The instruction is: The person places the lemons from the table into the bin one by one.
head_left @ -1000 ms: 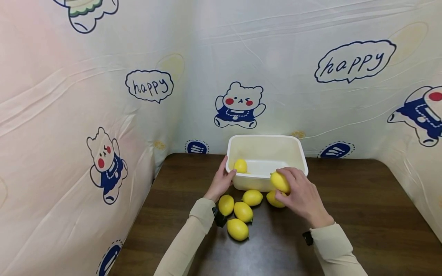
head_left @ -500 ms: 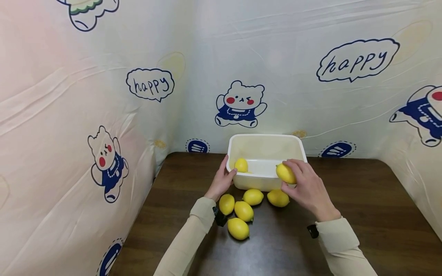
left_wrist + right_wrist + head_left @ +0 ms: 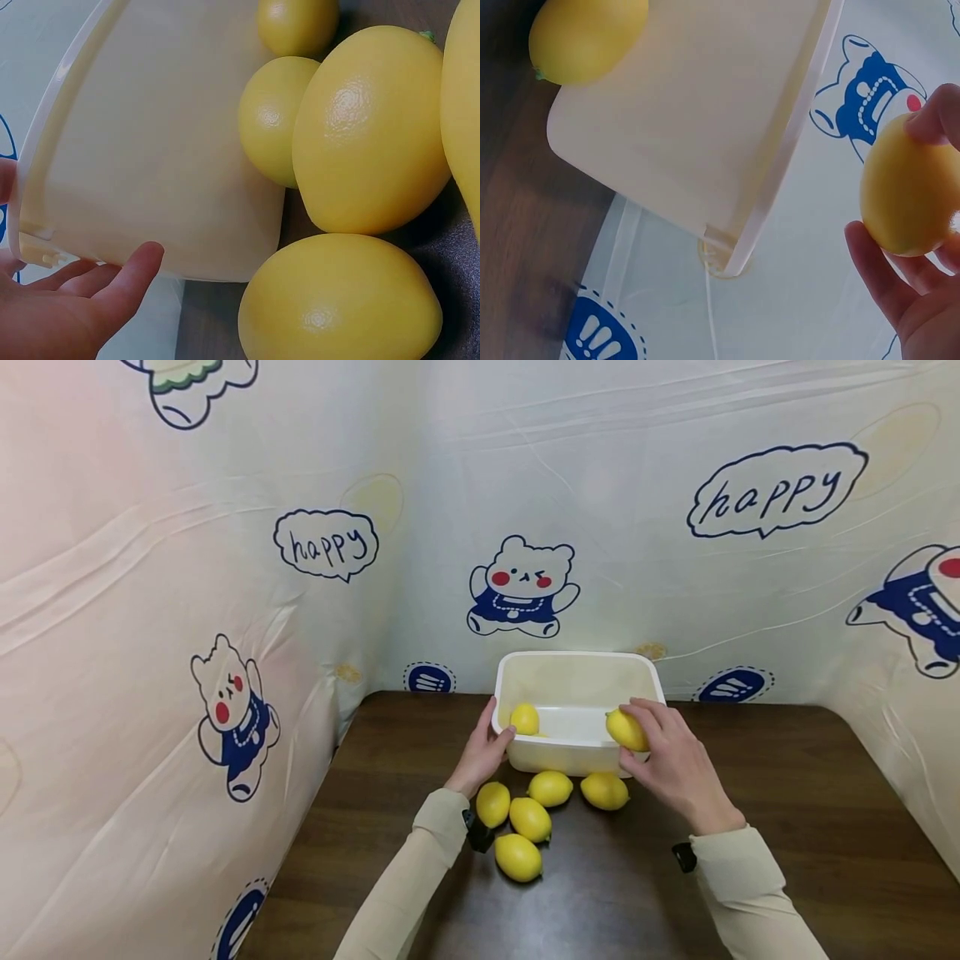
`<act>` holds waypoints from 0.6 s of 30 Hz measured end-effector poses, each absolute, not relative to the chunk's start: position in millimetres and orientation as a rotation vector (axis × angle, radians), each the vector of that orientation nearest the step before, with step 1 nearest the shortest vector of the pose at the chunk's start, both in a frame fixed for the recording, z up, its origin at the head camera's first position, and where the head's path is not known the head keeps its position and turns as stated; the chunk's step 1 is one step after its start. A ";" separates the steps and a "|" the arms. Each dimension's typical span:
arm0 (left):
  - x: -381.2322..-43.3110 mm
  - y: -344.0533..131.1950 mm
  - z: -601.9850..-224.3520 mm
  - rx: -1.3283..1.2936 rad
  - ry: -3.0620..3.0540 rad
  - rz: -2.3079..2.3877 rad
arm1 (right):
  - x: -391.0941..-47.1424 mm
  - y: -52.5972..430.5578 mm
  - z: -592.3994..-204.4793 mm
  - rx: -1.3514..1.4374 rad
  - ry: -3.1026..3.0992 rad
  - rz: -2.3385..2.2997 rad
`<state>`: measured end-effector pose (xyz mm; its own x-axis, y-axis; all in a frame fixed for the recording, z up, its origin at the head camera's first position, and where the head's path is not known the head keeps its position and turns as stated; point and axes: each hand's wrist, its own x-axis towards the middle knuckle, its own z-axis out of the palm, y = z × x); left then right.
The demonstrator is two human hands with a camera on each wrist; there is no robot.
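Note:
A white plastic bin (image 3: 570, 757) stands at the table's back edge, its opening facing up and forward. My left hand (image 3: 480, 756) grips its left front corner, thumb over the rim; the left wrist view shows the fingers (image 3: 139, 277) against the bin's outer wall. My right hand (image 3: 678, 772) holds a lemon (image 3: 627, 729) between thumb and fingers over the bin's right front rim. In the right wrist view this held lemon (image 3: 907, 187) is above the rim, apart from the bin. Inside the bin at the left lies another lemon (image 3: 524, 719), with a sliver of yellow beside it.
Several lemons lie on the dark wooden table (image 3: 787, 827) before the bin: one lemon (image 3: 604, 791) at right, one lemon (image 3: 551, 788) by the front wall, and a cluster near my left wrist, with one lemon (image 3: 518, 858) nearest. A printed cloth (image 3: 630, 585) hangs behind.
My right hand has lifted the lemon up and to the right, from in front of the bin to over its right front rim. My left hand keeps its grip on the corner.

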<state>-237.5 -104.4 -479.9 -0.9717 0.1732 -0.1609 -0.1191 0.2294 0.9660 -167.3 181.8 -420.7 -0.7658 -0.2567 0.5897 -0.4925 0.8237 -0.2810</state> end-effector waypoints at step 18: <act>-236.1 -103.8 -480.1 0.034 2.266 1.826 | -179.2 188.9 -419.4 0.447 -2.526 0.630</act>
<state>-236.1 -103.8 -480.1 -0.9731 0.1615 -0.1641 -0.1260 0.2233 0.9666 -179.2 188.9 -419.4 -0.8239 -0.1896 0.5341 -0.4181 0.8395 -0.3469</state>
